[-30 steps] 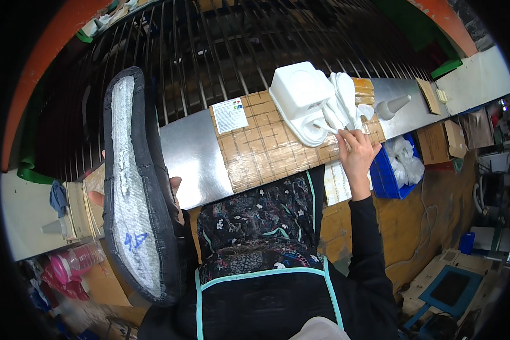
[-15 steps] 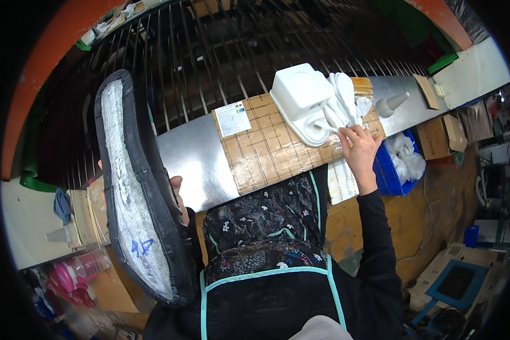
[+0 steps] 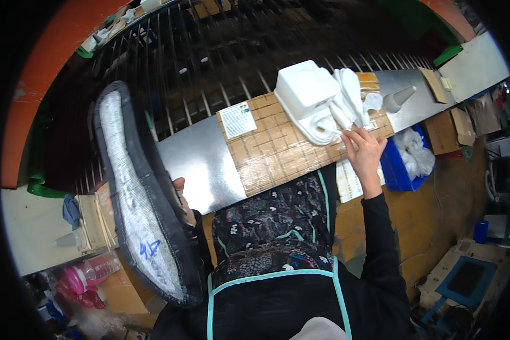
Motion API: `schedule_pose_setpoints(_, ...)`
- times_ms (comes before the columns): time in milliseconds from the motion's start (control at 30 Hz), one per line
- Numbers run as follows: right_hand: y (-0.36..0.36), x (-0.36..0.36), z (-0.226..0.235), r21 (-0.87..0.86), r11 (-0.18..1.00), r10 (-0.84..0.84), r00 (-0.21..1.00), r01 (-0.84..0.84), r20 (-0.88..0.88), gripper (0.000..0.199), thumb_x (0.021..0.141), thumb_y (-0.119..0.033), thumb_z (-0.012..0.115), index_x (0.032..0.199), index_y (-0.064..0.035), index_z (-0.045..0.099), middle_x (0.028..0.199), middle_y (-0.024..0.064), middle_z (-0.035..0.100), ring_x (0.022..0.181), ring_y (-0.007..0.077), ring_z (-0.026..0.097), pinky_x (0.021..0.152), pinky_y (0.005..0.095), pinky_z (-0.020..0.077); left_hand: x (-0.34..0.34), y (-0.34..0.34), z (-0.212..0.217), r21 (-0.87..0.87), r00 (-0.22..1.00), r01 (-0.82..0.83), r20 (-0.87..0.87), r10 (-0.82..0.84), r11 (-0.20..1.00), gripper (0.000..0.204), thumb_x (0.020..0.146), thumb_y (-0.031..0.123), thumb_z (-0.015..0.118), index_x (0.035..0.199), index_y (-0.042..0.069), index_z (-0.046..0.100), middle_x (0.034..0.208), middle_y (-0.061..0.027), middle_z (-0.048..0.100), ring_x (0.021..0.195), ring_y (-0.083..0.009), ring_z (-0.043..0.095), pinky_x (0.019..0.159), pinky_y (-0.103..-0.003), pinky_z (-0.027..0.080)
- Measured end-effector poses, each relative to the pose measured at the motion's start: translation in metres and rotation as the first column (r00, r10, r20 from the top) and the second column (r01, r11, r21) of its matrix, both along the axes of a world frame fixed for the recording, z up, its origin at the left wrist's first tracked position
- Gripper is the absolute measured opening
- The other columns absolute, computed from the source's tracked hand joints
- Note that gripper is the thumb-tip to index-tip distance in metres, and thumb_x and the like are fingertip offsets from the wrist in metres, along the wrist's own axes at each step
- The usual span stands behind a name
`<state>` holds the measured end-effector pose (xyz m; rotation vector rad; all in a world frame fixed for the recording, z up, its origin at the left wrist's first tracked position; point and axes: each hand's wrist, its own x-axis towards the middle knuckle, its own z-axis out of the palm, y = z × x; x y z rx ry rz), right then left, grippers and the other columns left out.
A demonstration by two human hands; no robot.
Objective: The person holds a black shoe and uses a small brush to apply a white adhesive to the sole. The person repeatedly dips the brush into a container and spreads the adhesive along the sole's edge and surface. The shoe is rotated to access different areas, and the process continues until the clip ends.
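Observation:
My left hand point(image 3: 183, 199) is wrapped round a black shoe upper point(image 3: 151, 170), held upright with its underside towards me. A whitish bottom panel with a blue handwritten mark runs along it. The shoe hides most of that hand. My right hand point(image 3: 365, 152) pinches the end of a thin white stick point(image 3: 337, 131), perhaps a brush handle; its far end is in the small round cup of a white boxy plastic dispenser point(image 3: 305, 90). White sole-shaped pieces point(image 3: 350, 96) lie against the dispenser, just beyond my right fingers.
A cardboard-covered metal ledge point(image 3: 266, 147) lies before me. Behind it run metal rollers or bars point(image 3: 241, 82). A grey cone nozzle point(image 3: 399, 100) stands at right. Below is a blue bin point(image 3: 399, 175) with clear plastic bags. A pink-lidded jar point(image 3: 85, 277) is at lower left.
The whole view has shifted slightly. The shoe has tilted a little in my left hand. My right hand stays at the dispenser, its fingers still pinched on the stick.

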<state>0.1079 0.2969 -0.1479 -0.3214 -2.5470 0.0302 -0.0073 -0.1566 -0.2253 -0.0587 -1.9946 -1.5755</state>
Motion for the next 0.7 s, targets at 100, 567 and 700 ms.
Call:
schedule_pose_setpoints(100, 0.004, 0.01, -0.008, -0.125, 0.992, -0.004, 0.997, -0.005, -0.078, 0.007, 0.081, -0.023, 0.074, 0.085, -0.018, 0.074, 0.082, -0.0037, 0.065, 0.074, 0.0154, 0.058, 0.076, 0.0362, 0.0275, 0.006, -0.003, -0.003, -0.2, 0.985, -0.166, 0.019, 0.173, 0.966, 0.039, 0.089, 0.01, 0.062, 0.127, 0.006, 0.056, 0.125, -0.0017, 0.058, 0.102, -0.0112, 0.055, 0.086, -0.025, 0.046)
schedule_pose_setpoints(567, 0.033, 0.008, -0.066, -0.554, 0.824, -0.011, 0.974, -0.119, -0.226, 0.013, 0.076, -0.011, 0.075, 0.088, -0.008, 0.072, 0.086, 0.0033, 0.066, 0.087, 0.0205, 0.059, 0.083, 0.0337, 0.0327, 0.02, 0.052, -0.011, 0.913, 0.616, 0.24, 0.119, -0.779, 0.329, 0.102, 0.051, 0.032, 0.095, 0.14, 0.013, 0.048, 0.146, -0.0055, 0.046, 0.139, -0.0299, 0.035, 0.118, -0.054, 0.019)
schedule_pose_setpoints(700, 0.03, 0.007, -0.06, -0.611, 0.788, -0.047, 0.983, -0.071, -0.176, 0.015, 0.073, -0.01, 0.076, 0.086, -0.0063, 0.071, 0.084, 0.0039, 0.064, 0.084, 0.021, 0.056, 0.084, 0.0342, 0.0316, 0.015, 0.052, -0.003, 0.905, 0.562, 0.295, 0.094, -0.822, 0.305, 0.11, 0.047, 0.036, 0.095, 0.143, 0.016, 0.046, 0.151, -0.0071, 0.041, 0.141, -0.0328, 0.032, 0.117, -0.057, 0.019)
